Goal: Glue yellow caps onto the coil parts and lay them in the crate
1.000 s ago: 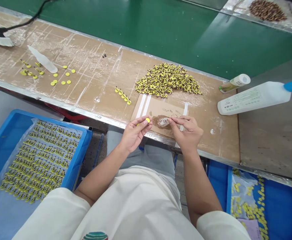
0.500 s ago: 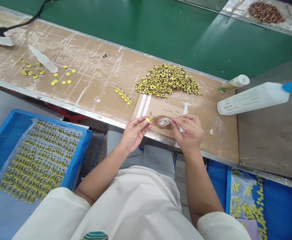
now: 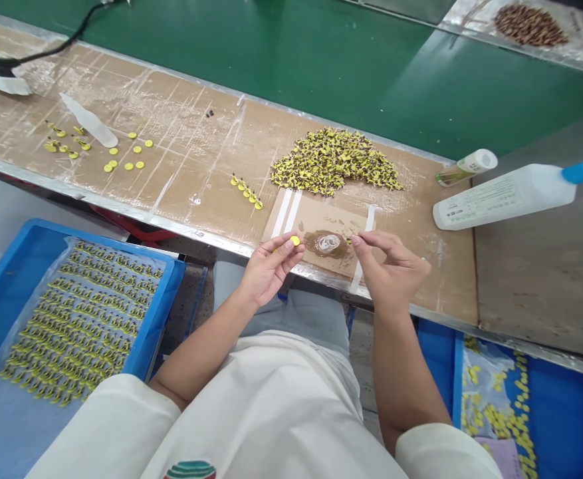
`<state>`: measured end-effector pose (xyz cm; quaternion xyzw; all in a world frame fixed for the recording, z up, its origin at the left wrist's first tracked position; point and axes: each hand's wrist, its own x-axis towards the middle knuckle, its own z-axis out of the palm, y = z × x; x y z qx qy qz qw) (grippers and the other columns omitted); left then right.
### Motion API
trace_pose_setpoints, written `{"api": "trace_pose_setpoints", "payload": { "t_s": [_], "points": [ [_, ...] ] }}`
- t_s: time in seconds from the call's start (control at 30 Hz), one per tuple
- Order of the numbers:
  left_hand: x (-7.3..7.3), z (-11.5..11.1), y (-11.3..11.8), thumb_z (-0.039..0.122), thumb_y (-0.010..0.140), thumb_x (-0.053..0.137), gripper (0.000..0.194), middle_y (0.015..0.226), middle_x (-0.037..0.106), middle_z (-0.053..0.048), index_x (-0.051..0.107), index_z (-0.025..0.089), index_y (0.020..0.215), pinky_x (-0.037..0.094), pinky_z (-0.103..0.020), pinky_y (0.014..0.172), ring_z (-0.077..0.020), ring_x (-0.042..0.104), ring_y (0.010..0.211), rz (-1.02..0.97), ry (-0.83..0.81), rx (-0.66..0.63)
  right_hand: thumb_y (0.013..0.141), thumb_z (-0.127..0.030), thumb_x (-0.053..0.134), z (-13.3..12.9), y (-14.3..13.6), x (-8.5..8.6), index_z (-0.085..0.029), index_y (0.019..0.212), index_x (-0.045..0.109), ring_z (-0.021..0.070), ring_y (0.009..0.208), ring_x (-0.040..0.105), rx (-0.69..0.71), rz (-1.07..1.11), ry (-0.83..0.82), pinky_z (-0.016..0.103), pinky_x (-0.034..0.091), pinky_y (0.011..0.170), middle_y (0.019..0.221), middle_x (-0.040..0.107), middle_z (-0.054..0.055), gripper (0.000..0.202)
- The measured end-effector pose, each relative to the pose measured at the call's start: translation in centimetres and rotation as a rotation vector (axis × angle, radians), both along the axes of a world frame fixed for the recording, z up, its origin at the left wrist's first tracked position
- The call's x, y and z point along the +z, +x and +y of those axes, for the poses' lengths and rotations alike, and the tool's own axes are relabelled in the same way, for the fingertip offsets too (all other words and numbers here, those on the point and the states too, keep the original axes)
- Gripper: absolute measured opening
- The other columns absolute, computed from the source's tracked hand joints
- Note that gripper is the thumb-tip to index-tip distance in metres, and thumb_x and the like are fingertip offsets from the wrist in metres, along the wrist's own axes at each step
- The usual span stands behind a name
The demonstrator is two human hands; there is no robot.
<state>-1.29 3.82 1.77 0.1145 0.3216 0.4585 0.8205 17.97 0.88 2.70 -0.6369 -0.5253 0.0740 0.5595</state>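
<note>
Between thumb and fingers, my left hand (image 3: pixel 272 266) holds a small yellow disc (image 3: pixel 295 241) over the table's front edge. My right hand (image 3: pixel 393 269) pinches a tiny yellow and dark piece (image 3: pixel 349 241), right of a small clear cup (image 3: pixel 328 243) that sits in a wet brown patch on a cardboard sheet (image 3: pixel 341 218). Behind the sheet lies a large pile of small yellow and dark pieces (image 3: pixel 334 159). A short row of yellow discs with dark parts on them (image 3: pixel 246 191) stands left of the sheet.
A white bottle with a blue cap (image 3: pixel 510 196) and a small tube (image 3: pixel 468 166) lie at the right. Loose yellow discs (image 3: pixel 129 166) and a translucent bottle (image 3: pixel 89 121) are at the left. Blue trays (image 3: pixel 169 286) of yellow pieces flank my body below the table.
My right hand has moved right, away from the clear cup, and the small piece in its fingertips now shows. My left hand has stayed almost still with the yellow disc.
</note>
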Motion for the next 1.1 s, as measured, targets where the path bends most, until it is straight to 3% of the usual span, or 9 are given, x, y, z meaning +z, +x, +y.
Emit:
{"api": "trace_pose_setpoints", "payload": {
  "t_s": [0.1, 0.2, 0.4, 0.63, 1.1],
  "points": [
    [0.5, -0.3, 0.1, 0.015, 0.077, 0.071, 0.024, 0.096, 0.073, -0.006, 0.071, 0.013, 0.1, 0.053, -0.021, 0.084, -0.01, 0.069, 0.085, 0.002, -0.012, -0.023, 0.071, -0.027, 0.079, -0.4, -1.0, 0.7, -0.021, 0.088, 0.074, 0.0213, 0.081, 0.071, -0.021, 0.293, 0.003, 0.043, 0.057, 0.084, 0.085, 0.074, 0.004, 0.018],
    [1.1, -0.6, 0.2, 0.016, 0.077, 0.071, 0.023, 0.098, 0.073, -0.006, 0.071, 0.013, 0.099, 0.053, -0.023, 0.087, -0.0111, 0.07, 0.085, 0.009, -0.022, -0.049, 0.071, -0.025, 0.079, -0.8, -2.3, 1.6, -0.022, 0.088, 0.074, 0.0222, 0.085, 0.071, 0.03, 0.388, 0.008, 0.046, 0.057, 0.089, 0.088, 0.075, 0.004, 0.018],
    [2.1, -1.2, 0.3, 0.019, 0.078, 0.071, 0.023, 0.098, 0.074, -0.007, 0.072, 0.014, 0.1, 0.052, -0.025, 0.09, -0.0147, 0.07, 0.09, 0.017, -0.014, -0.117, 0.073, -0.02, 0.077, -1.0, -4.6, 3.0, -0.024, 0.086, 0.074, 0.0222, 0.09, 0.07, 0.185, 0.273, 0.019, 0.047, 0.054, 0.094, 0.09, 0.074, 0.003, 0.014],
    [2.4, -1.4, 0.3, 0.02, 0.079, 0.07, 0.025, 0.104, 0.073, -0.009, 0.071, 0.014, 0.104, 0.052, -0.026, 0.091, -0.0177, 0.069, 0.098, -0.003, 0.018, -0.14, 0.074, -0.018, 0.076, -1.0, -5.0, 2.2, -0.024, 0.089, 0.074, 0.0209, 0.087, 0.07, 0.187, 0.205, 0.045, 0.048, 0.052, 0.096, 0.092, 0.074, 0.003, 0.016],
    [2.5, -1.4, 0.5, 0.017, 0.077, 0.071, 0.022, 0.102, 0.074, -0.008, 0.073, 0.013, 0.098, 0.051, -0.026, 0.094, -0.0156, 0.07, 0.094, -0.008, -0.013, -0.107, 0.076, -0.02, 0.074, -1.0, -4.6, 1.8, -0.026, 0.09, 0.073, 0.0214, 0.091, 0.07, 0.21, 0.037, 0.012, 0.048, 0.053, 0.096, 0.093, 0.074, 0.002, 0.015]
  ]
}}
